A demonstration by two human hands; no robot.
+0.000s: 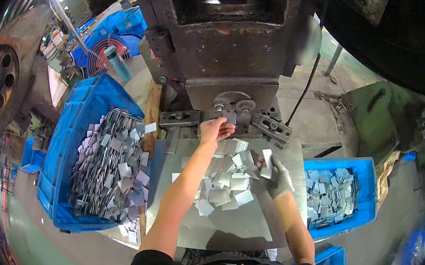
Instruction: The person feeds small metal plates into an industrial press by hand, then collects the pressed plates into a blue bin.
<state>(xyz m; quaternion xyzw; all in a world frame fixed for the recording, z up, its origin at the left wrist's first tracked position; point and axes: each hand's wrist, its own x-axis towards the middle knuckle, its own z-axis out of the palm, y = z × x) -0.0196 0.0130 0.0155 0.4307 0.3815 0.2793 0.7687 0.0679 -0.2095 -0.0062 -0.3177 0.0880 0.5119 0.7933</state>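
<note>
Steel plates heaped across a metal worktable, a person's two hands among them

Blue plastic forms the large crate [58, 155] beyond the worktable's left edge, packed with thin plates [111, 158], some strewn at its near right corner. Behind that crate stands a teal bottle [118, 64].

Over the far edge of the worktable [175, 219], the left hand [216, 129] reaches toward the base of a dark press [233, 57]. Its fingers are drawn close together, the tips touching a darker square plate [230, 117] before two round metal fittings; whether that plate is pinched or only touched I cannot tell.

Below that hand, a loose pile of grey plates [222, 183] spreads over the table's middle, overlapping at many angles.

Toward the table's right edge, the right hand [279, 178] has a narrow grip on a pale plate [267, 161], tilted up on edge above the pile's right side.

Just past that edge sits another blue crate [370, 193], partly filled with similar plates [333, 192]; a smaller blue bin [336, 263] lies near the table's near right corner.
</note>
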